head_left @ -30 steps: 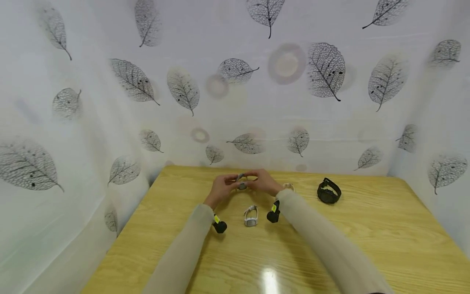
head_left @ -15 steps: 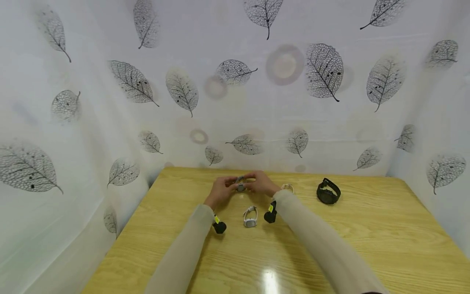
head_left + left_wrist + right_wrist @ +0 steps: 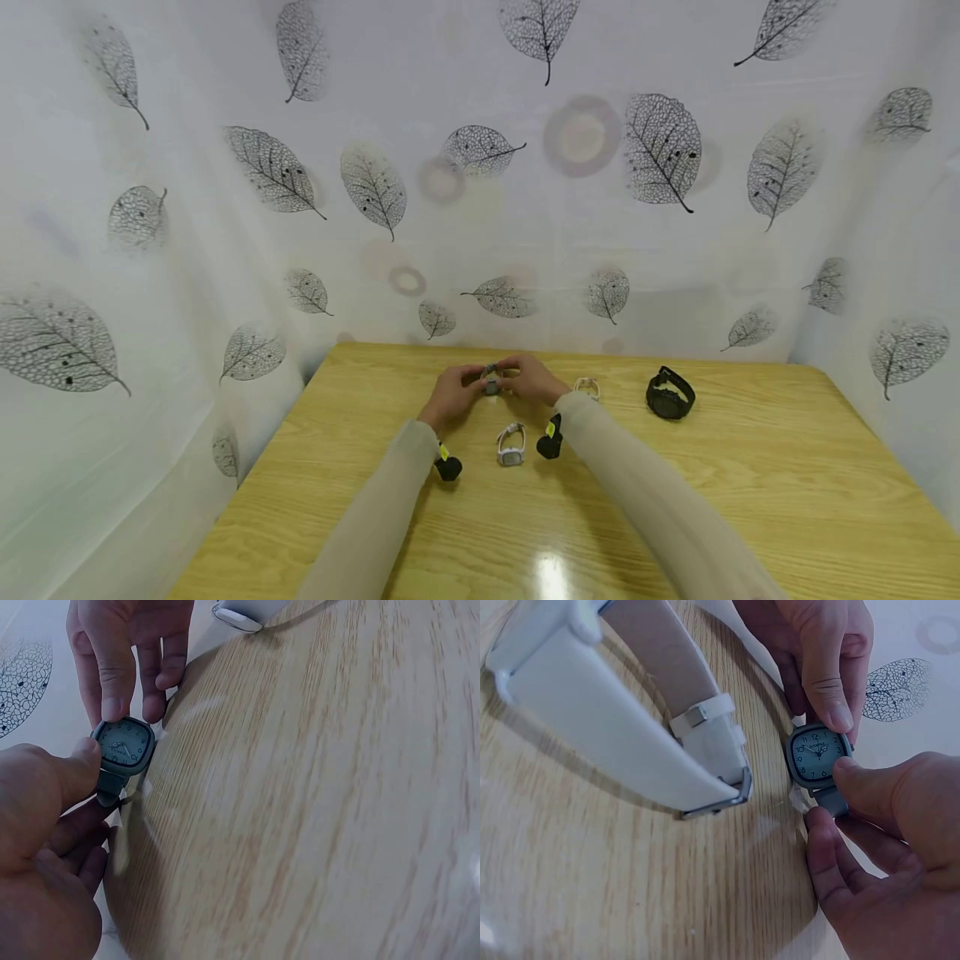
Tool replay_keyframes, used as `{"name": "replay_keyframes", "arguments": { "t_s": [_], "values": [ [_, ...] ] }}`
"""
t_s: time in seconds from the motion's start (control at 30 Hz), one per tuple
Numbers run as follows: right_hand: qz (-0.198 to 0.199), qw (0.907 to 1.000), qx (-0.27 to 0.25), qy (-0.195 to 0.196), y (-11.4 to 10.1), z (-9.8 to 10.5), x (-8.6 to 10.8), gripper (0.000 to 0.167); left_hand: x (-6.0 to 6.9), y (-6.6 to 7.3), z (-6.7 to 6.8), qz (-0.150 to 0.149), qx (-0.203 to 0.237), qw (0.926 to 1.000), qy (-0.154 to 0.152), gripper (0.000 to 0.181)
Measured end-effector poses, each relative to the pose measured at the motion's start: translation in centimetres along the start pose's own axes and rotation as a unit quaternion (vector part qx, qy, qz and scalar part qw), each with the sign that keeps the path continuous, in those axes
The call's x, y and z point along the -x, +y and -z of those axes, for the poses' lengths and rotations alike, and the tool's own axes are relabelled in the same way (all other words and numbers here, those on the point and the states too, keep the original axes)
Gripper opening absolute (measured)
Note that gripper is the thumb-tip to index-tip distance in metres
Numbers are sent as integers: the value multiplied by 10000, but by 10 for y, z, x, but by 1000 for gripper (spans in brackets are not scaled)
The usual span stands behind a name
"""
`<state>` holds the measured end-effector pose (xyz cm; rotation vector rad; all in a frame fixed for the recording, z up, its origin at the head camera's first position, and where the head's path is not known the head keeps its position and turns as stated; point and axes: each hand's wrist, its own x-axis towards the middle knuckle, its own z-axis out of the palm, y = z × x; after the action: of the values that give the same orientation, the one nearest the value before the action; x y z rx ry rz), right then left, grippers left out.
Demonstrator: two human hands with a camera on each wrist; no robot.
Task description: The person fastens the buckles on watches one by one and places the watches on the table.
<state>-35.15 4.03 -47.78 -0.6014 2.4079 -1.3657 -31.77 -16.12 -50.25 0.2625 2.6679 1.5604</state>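
Near the table's back edge, both hands hold a grey-green wristwatch (image 3: 491,386) between them. Its squarish dial (image 3: 124,744) has numerals and faces up. My left hand (image 3: 452,393) pinches one side, with the thumb on the rim of the case and fingers beneath near the strap. From the other side my right hand (image 3: 531,379) grips it, thumb against the case edge (image 3: 817,756). Part of the strap is hidden behind the fingers. A white wristwatch (image 3: 512,448) stands on its side between the forearms, its strap buckled in a loop (image 3: 592,720).
A pale wristwatch (image 3: 587,387) lies just beyond the right wrist, partly hidden by the sleeve. Farther right is a black wristwatch (image 3: 670,398). The wooden table (image 3: 750,483) meets a leaf-patterned curtain (image 3: 555,225) at the back and sides.
Both hands stay on the grey-green watch and have shifted only slightly, the right hand a little toward the left. The other watches stay in place.
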Motion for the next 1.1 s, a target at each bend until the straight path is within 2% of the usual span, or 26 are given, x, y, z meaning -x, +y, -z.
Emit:
{"name": "replay_keyframes", "arguments": {
  "t_s": [0.2, 0.43, 0.6, 0.67, 0.77, 0.83, 1.0, 1.1],
  "values": [
    [131, 9999, -26, -30, -3, -2, 5, 40, 3, 1, 0, -33, -44, 10000, 2, 36],
    [104, 9999, 68, 40, -4, -3, 6, 40, 3, 2, 1, -137, -226, 9997, -12, 33],
    [65, 10000, 31, -36, -5, 2, 6, 51, 3, 6, 3, -207, -289, 9993, -102, 36],
    [142, 9998, 108, 9, -7, 8, 8, 55, 3, 9, 3, -124, -154, 9997, -113, 38],
    [323, 9991, 269, 74, -13, 18, 14, 55, 3, 15, 4, -32, -117, 9999, 89, 40],
    [417, 9984, 358, 103, -17, 26, 18, 56, 3, 19, 5, -134, -184, 9994, 276, 39],
    [547, 9963, 624, 228, -26, 42, 30, 55, 1, 26, 8, -719, -502, 9937, 691, 36],
    [764, 9925, 842, 441, -27, 47, 36, 52, 1, 28, 8, -759, -445, 9933, 752, 38]
  ]
}}
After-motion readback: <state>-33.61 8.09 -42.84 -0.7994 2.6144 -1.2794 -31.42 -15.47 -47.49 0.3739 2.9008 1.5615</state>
